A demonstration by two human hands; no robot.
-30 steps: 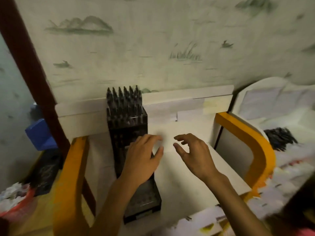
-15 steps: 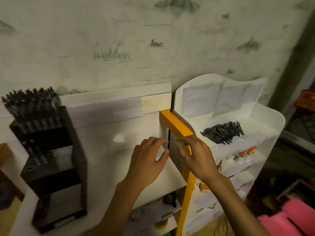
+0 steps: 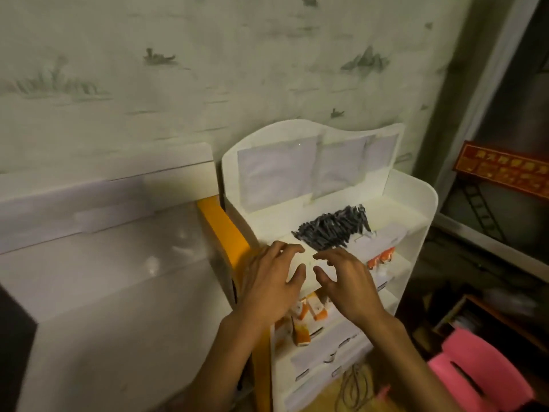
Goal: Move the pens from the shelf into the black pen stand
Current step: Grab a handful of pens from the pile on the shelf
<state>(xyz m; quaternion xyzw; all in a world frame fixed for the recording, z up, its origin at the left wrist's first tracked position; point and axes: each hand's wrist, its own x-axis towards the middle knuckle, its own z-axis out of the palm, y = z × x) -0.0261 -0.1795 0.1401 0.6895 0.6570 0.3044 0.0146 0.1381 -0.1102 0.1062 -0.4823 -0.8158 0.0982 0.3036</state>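
Observation:
A heap of several black pens lies on the top tier of a white shelf unit. My left hand and my right hand hover side by side just in front of the heap, fingers spread and slightly bent, holding nothing. Neither hand touches the pens. Only a dark corner of the black pen stand shows at the far left edge, on the white table.
An orange side panel of the table stands between table and shelf. Orange-and-white small boxes fill the lower shelf tiers. A pink stool sits at lower right. The patterned wall is close behind.
The view has swung right, from the pen stand to the shelf. Both hands have travelled right with it and now hover before the pen heap. Both hold nothing throughout.

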